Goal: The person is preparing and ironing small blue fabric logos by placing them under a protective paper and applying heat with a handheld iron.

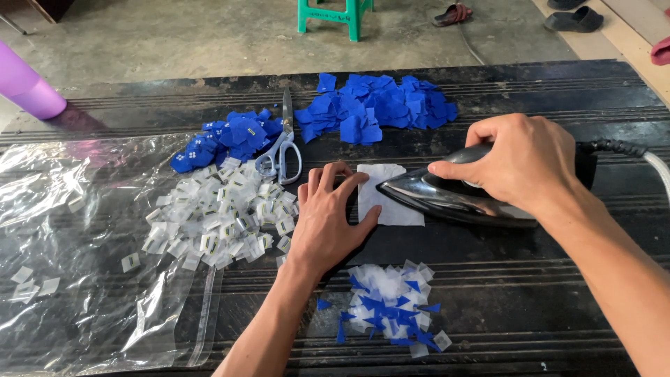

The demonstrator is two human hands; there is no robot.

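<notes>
My right hand (520, 162) grips the black handle of a metal clothes iron (447, 199), whose tip rests on a small white cloth piece (380, 187) on the black ribbed mat (530, 293). My left hand (328, 216) lies flat, fingers spread, pressing the left edge of that white piece. In front of my left wrist sits a small heap of white and blue scraps (394, 311).
A pile of blue fabric pieces (377, 108) lies at the back, with scissors (283, 150) and smaller blue tags (227, 139) to its left. White folded labels (220, 216) spread over a clear plastic bag (77, 279). A purple cup (28, 84), green stool (335, 14) and sandals (576, 19) stand beyond.
</notes>
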